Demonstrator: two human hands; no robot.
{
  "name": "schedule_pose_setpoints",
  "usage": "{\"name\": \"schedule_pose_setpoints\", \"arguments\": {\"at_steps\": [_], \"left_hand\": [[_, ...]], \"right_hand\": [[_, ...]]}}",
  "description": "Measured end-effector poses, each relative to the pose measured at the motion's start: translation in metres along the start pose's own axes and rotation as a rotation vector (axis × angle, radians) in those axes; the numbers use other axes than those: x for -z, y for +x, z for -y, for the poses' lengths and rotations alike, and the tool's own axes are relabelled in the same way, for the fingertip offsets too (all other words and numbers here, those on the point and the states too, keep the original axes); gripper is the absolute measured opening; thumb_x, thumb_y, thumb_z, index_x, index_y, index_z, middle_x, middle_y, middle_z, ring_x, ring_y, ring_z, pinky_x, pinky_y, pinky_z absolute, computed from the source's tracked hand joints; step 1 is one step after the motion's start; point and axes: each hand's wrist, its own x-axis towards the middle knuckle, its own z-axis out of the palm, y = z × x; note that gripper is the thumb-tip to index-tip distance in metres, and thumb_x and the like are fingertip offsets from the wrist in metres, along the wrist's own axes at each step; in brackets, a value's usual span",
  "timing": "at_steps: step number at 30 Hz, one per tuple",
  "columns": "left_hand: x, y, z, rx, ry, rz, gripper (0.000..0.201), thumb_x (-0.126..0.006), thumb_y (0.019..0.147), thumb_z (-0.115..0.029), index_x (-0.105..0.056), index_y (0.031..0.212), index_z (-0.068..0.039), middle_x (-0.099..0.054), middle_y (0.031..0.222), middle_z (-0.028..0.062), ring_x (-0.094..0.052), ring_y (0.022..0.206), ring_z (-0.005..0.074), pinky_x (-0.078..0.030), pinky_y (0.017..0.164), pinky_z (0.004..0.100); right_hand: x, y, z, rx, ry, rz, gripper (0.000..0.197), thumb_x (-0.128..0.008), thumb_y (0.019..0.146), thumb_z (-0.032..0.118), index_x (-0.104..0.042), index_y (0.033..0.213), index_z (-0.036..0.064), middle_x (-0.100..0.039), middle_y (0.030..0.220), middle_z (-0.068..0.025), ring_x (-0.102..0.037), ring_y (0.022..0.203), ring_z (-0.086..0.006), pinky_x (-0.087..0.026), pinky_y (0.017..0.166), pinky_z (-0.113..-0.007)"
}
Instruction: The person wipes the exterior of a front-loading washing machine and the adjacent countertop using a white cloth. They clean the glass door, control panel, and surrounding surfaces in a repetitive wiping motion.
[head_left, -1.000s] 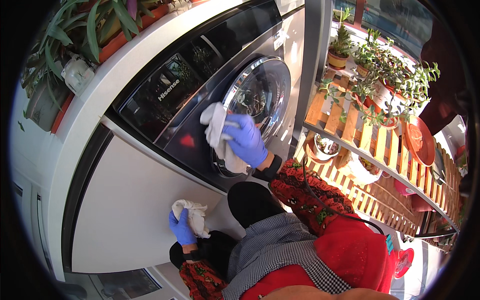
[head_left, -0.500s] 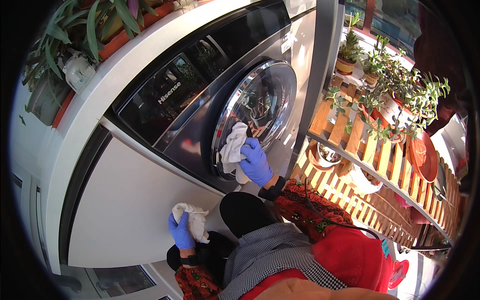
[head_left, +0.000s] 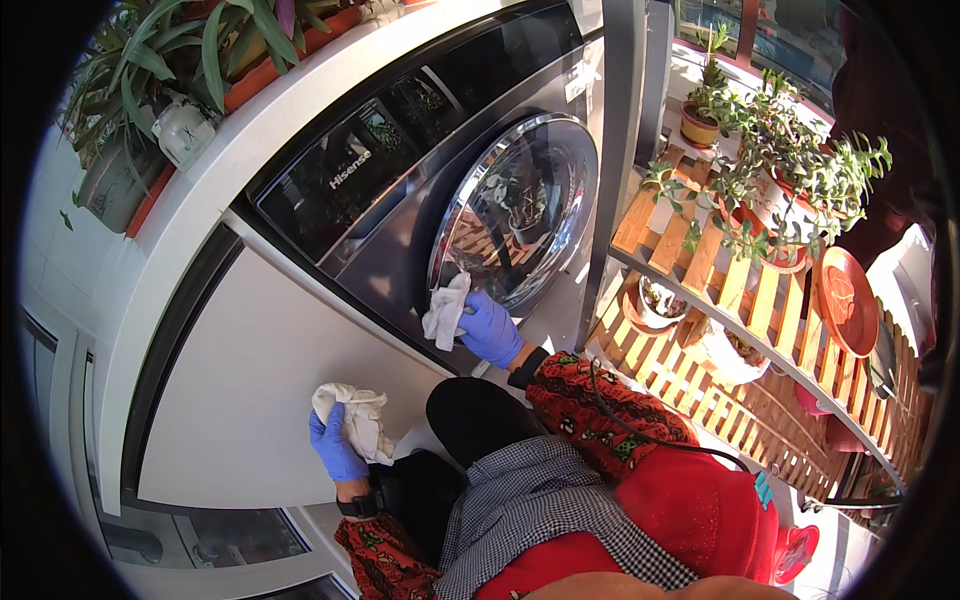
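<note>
My right hand (head_left: 490,330), in a blue glove, grips a crumpled white cloth (head_left: 446,312). That cloth lies against the lower left rim of the round glass door (head_left: 520,210) of a dark front-loading washing machine (head_left: 385,245). Lower and to the left, my left hand (head_left: 338,445), gloved in blue too, is closed on a second off-white cloth (head_left: 362,420). It hangs in front of the pale panel beside the machine, apart from the washer. The glass mirrors plants and wooden slats.
A white countertop (head_left: 190,180) curves above the machine, bearing potted plants (head_left: 150,60) and a glass jar (head_left: 183,130). To the right, a metal-framed rack with wooden slats (head_left: 700,265) holds several pots and an orange-red saucer (head_left: 848,300). A pale cabinet panel (head_left: 240,370) stands left of the washer.
My right hand has slid the cloth down and left along the door rim. My left hand has shifted slightly left and up with its cloth. The view has moved a little.
</note>
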Motion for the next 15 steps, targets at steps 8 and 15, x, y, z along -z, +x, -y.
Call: {"name": "schedule_pose_setpoints", "arguments": {"at_steps": [8,15], "left_hand": [[0.025,0.002,0.004,0.011,-0.067,0.034,0.024,-0.064,0.093,-0.01,-0.064,0.115,0.0,-0.069,0.104,0.0097,-0.065,0.091,0.0178,-0.054,0.082,0.0322],[0.028,0.006,0.017,0.023,-0.117,0.05,0.025,-0.064,0.093,-0.01,-0.064,0.115,0.0,-0.069,0.102,0.0099,-0.066,0.091,0.0189,-0.054,0.081,0.0328]], "right_hand": [[0.059,0.078,0.023,-0.204,0.231,-0.684,0.029,-0.067,0.082,0.003,-0.066,0.111,0.0054,-0.055,0.112,-0.0133,-0.055,0.109,-0.0312,-0.045,0.095,-0.036],[0.014,0.054,0.024,0.153,-0.258,-0.272,0.037,-0.073,0.077,0.005,-0.07,0.113,0.0128,-0.061,0.115,-0.0114,-0.057,0.108,-0.0343,-0.046,0.095,-0.042]]}}
